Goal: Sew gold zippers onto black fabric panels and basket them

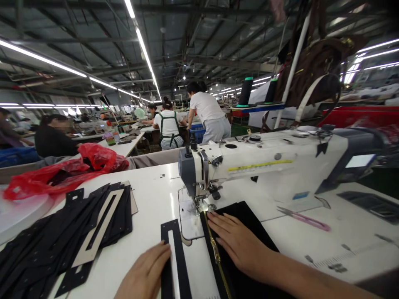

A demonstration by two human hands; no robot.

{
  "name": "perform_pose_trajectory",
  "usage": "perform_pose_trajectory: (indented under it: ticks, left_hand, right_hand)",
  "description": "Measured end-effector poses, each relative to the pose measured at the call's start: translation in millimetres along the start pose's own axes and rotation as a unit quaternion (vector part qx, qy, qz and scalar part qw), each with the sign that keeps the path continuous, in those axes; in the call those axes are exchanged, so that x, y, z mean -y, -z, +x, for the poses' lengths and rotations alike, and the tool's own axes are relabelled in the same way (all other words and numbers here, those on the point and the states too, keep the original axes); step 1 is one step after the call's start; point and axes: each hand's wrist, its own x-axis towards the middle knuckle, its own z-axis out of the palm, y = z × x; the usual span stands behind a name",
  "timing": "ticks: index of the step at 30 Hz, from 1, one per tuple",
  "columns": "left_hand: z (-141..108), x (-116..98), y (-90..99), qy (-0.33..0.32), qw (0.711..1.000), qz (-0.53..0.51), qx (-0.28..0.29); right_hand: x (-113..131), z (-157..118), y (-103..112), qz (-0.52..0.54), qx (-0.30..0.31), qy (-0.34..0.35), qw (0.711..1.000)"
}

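Under the needle area of a white sewing machine (264, 166) lies black fabric (246, 220) with a gold-toothed zipper (214, 248) along its left edge. My right hand (238, 245) rests flat on this fabric, beside the zipper, fingers stretched toward the presser foot. To the left, my left hand (146, 270) touches the edge of a black slotted strip (171, 232) lying on the white table; its fingertips show, but whether they grip the strip is unclear. The strip and the zipper piece lie apart.
A pile of black slotted pieces (62, 232) with a beige one (99, 228) on top covers the left side. Behind it is a red plastic bag (99, 160). Pink-handled snips (311, 220) lie right of the machine. Several people sit or stand beyond the table.
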Motion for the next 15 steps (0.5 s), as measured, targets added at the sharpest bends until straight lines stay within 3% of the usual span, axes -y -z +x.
perform_pose_trajectory:
  ticks: [3,7,11,15]
  left_hand:
    - [22,3,14.0,0.055,0.998,-0.031,0.024]
    - [52,-11,21.0,-0.001,0.997,-0.050,-0.062]
    - [82,-36,0.8,-0.053,0.996,-0.036,-0.065]
    - [98,-49,-18.2,-0.060,0.998,0.004,-0.004]
  right_hand:
    - [1,0,1,-0.012,-0.004,-0.038,0.999]
    - [3,-2,1,-0.010,-0.007,-0.046,0.999]
    - [4,-4,2,-0.007,-0.019,-0.031,0.999]
    - [4,-4,2,-0.001,-0.031,-0.021,0.999]
